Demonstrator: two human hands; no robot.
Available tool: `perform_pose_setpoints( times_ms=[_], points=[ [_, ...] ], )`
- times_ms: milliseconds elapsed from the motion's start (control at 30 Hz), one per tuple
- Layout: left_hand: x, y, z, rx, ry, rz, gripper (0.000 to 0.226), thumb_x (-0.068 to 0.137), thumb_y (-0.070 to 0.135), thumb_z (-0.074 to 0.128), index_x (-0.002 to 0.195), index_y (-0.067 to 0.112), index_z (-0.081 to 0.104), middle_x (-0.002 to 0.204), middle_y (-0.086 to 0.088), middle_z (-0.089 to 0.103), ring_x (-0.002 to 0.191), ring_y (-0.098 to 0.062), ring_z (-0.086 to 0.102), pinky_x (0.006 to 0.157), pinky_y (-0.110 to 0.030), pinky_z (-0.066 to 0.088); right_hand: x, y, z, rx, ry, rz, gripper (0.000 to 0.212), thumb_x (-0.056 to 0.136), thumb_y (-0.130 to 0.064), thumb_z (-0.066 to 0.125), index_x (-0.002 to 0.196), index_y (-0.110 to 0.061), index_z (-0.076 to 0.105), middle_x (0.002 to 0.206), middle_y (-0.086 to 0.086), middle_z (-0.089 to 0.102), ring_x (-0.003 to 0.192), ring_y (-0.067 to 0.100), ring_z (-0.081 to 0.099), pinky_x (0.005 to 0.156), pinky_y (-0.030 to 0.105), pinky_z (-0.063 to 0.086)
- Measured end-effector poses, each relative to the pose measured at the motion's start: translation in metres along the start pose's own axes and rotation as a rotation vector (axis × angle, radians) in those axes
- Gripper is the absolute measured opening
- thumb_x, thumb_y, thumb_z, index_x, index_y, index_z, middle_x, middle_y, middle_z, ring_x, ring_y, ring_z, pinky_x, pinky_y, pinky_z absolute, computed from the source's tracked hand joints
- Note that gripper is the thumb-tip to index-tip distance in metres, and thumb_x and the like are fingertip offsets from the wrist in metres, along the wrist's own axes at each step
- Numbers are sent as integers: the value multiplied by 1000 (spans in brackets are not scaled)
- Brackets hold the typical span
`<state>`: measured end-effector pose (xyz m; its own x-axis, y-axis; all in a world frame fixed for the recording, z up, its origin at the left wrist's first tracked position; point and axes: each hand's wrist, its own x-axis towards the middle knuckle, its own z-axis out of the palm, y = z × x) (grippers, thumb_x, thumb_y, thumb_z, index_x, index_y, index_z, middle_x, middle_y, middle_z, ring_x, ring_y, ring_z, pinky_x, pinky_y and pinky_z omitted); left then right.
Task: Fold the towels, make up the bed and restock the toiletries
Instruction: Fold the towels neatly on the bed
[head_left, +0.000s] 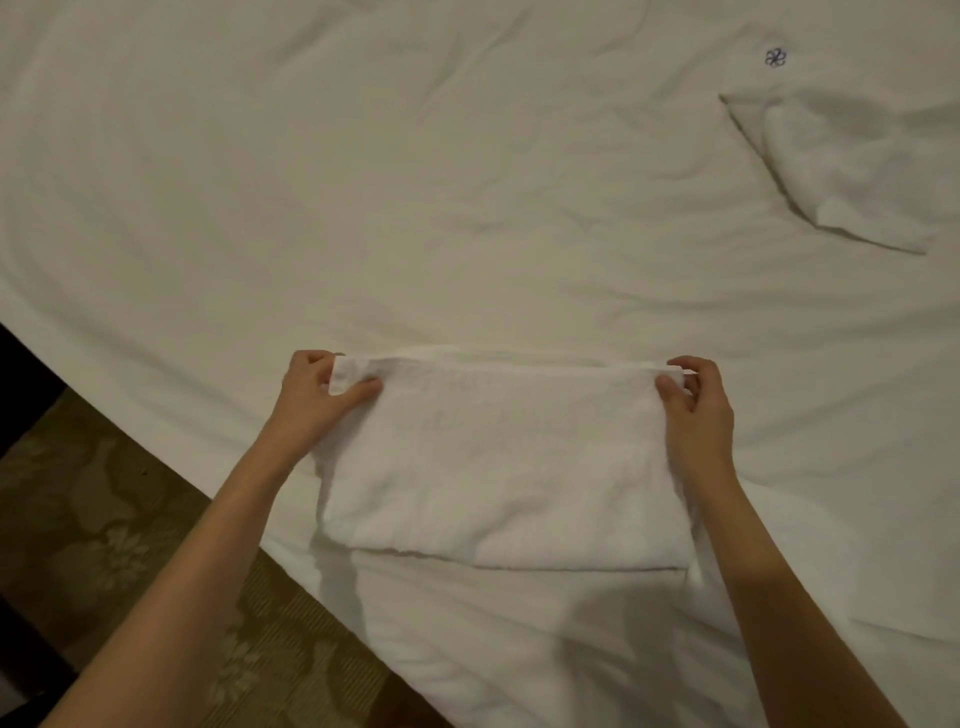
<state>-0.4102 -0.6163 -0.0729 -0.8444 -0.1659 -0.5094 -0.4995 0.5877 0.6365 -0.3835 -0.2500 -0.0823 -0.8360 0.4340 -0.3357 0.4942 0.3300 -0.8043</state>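
The towel (498, 457) is lying on the near edge of the bed (260, 182), partly folded, with its far edge being held up at both corners. The left hand (317, 389) is pinching the far left corner, thumb on top and fingers curled under the cloth; the right hand (696, 395) is gripping the far right corner the same way. More white cloth is trailing from under the fold toward the near side, and I cannot tell whether it belongs to this towel. To make the fold sit well, both corners are wanting to travel together at one height, the edge kept taut between them, then laid square on the layer below and smoothed flat. A second towel (852, 166) is lying far to the right, loosely folded, well apart, below a small blue emblem (775, 57) on the sheet. The sheet is rumpled, so the fold may be settling unevenly. Patterned carpet (104, 519) is showing at the near left. Nothing is blocking the hands.
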Motion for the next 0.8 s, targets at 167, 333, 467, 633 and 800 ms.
perform_pose_setpoints(
  times_ms=[167, 333, 467, 633, 800],
  points=[
    [-8, -5, 16, -72, 123, -38, 18, 85, 24, 68, 84, 11, 55, 78, -1, 58, 72, -19, 53, 60, -30, 40, 4, -1, 1, 33, 73, 20, 15, 91, -19, 60, 105, -14, 57, 85, -8, 56, 76, 3, 51, 65, 2, 38],
    [-9, 1, 25, -170, 250, 36, 15, 90, 27, 61, 88, 19, 48, 81, 8, 53, 72, -9, 50, 63, -25, 39, 14, -3, 3, -18, 90, -5, 9, 91, -20, 60, 96, -17, 53, 80, -8, 53, 72, 2, 49, 63, 4, 36],
    [-3, 6, 27, -113, 148, -50, 49, 92, 37, 57, 129, 12, 38, 111, 4, 50, 96, -17, 50, 80, -29, 39, 15, 6, 4, -94, 3, 71, 20, 92, -25, 58, 107, -12, 54, 99, 2, 57, 88, 14, 52, 76, 19, 41],
    [-33, -7, 30, -153, 83, -186, 58, 92, 43, 51, 133, 8, 30, 115, -2, 47, 97, -20, 50, 82, -32, 40, -21, 19, -5, -98, -59, 135, 40, 93, -39, 54, 123, -15, 45, 107, -1, 55, 98, 20, 55, 83, 30, 42],
    [-80, -23, 45, -214, 73, -217, 43, 95, 42, 46, 127, 15, 37, 111, 4, 49, 100, -16, 48, 85, -30, 39, -61, 36, 1, -318, -39, 159, 48, 95, -49, 40, 133, -20, 36, 129, 6, 54, 111, 31, 54, 86, 35, 38]
  ],
)
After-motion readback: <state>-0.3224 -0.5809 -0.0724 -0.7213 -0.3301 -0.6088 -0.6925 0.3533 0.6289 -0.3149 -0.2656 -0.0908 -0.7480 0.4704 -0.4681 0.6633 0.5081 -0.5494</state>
